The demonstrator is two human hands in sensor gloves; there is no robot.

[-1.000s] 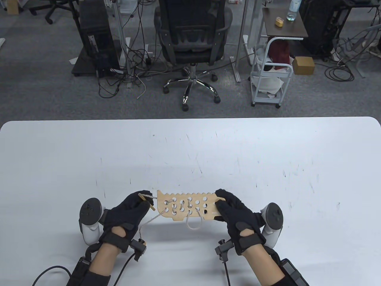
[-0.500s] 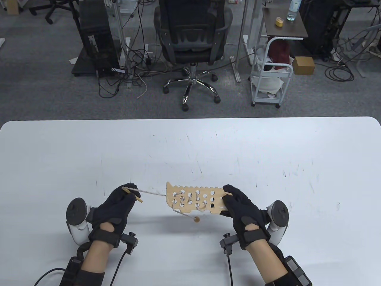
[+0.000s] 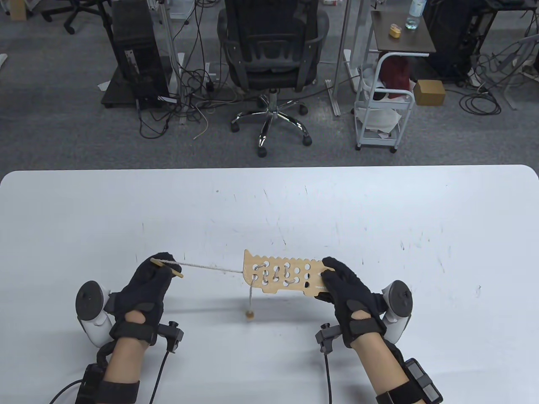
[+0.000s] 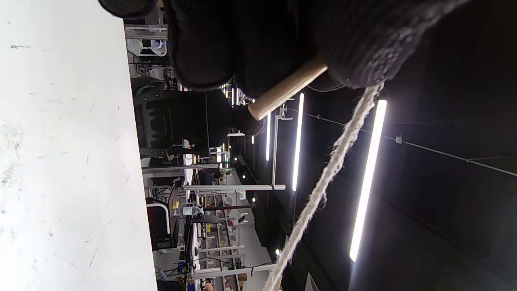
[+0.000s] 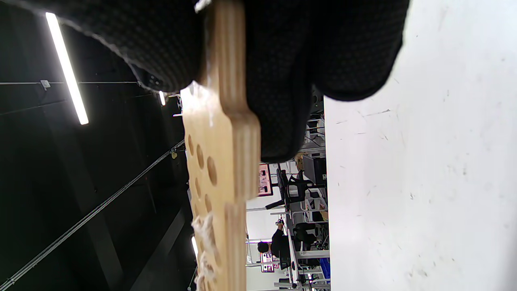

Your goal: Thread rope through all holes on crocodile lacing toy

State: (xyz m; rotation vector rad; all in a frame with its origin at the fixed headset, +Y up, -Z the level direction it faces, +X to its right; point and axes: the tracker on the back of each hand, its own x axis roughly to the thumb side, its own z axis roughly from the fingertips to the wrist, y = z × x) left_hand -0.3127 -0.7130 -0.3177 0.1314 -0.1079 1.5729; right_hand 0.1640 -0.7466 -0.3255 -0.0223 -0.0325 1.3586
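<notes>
Crocodile board lengthwise left-right, level

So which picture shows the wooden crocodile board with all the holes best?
The table view. The flat wooden crocodile board shows whole there, holes and laced white rope included, its end held by the right hand. The right wrist view shows only the board's edge and a few holes. The left wrist view shows none of it, only rope.
</notes>
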